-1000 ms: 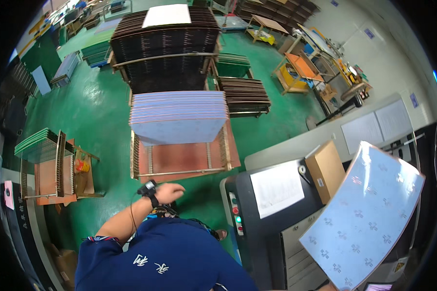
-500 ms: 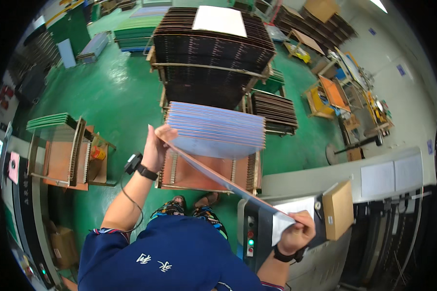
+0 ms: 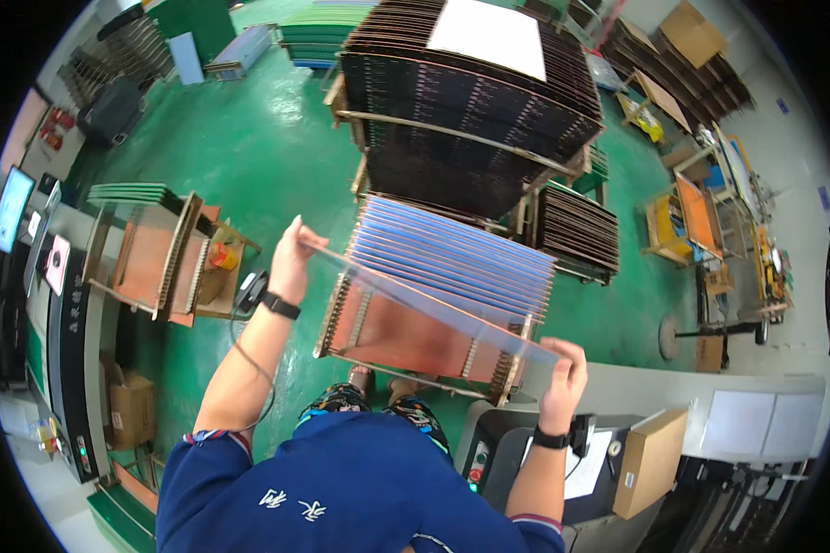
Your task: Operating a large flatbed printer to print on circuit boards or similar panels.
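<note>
A thin bluish panel with a copper-coloured edge point(image 3: 424, 304) is held up between my two hands, seen nearly edge-on. My left hand point(image 3: 292, 258) grips its left end. At the right end, the fingers of my right hand point(image 3: 563, 373) close on the other edge. The panel hangs over a slotted rack point(image 3: 406, 343) standing before my feet. Several blue panels point(image 3: 452, 253) stand in a row in the far part of that rack. Its near part shows a copper-coloured base. Part of the rack is hidden behind the held panel.
Beyond the rack stands a tall stack of dark panels point(image 3: 452, 138) with a white sheet point(image 3: 489, 37) on top. A smaller rack with green-edged panels point(image 3: 138, 249) is at the left. Grey machines flank me; a cardboard box point(image 3: 650, 461) rests on the right one.
My right hand has moved up and forward, making the panel less steep and bringing it over the rack. The view has turned, shifting surroundings rightward.
</note>
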Available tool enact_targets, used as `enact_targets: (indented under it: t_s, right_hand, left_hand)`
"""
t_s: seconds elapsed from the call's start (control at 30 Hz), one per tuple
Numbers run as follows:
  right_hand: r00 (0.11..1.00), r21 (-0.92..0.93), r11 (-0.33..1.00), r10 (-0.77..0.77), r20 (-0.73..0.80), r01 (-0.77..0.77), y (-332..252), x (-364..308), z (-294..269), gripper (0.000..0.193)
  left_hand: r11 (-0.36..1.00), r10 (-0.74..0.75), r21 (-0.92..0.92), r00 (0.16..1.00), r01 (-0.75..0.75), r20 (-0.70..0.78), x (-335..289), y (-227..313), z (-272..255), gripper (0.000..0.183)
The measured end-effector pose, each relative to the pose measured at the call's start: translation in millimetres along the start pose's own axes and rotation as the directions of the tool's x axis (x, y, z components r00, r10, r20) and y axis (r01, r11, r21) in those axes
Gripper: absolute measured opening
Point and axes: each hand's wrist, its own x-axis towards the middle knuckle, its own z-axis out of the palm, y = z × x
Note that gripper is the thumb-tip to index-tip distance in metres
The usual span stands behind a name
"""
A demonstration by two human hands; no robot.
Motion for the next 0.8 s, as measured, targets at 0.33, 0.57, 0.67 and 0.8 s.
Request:
enact_targets:
  t_s: [0.33,0.57,0.67,0.8]
  right_hand:
    - [0.995,0.21,0.973,0.083,0.052,-0.092,23.0,45.9,4.1,0.057]
    - [0.972,0.192,0.957,0.229,-0.048,-0.216,79.9,41.9,-8.5,0.053]
    - [0.937,0.104,0.944,0.326,-0.128,-0.315,93.2,50.8,-8.7,0.05]
    - [0.877,0.047,0.897,0.44,-0.193,-0.439,110.5,54.5,-14.7,0.046]
  left_hand:
    - [0.986,0.123,-0.114,0.992,-0.125,-0.026,-30.1,-12.9,-14.1,0.032]
    - [0.961,0.145,0.237,0.989,-0.141,0.002,-28.4,-21.8,16.6,0.031]
    - [0.942,0.144,0.314,0.988,-0.116,-0.065,-27.4,-21.2,27.4,0.033]
    - [0.937,0.057,0.343,0.998,-0.066,0.036,-19.2,-23.9,38.6,0.038]
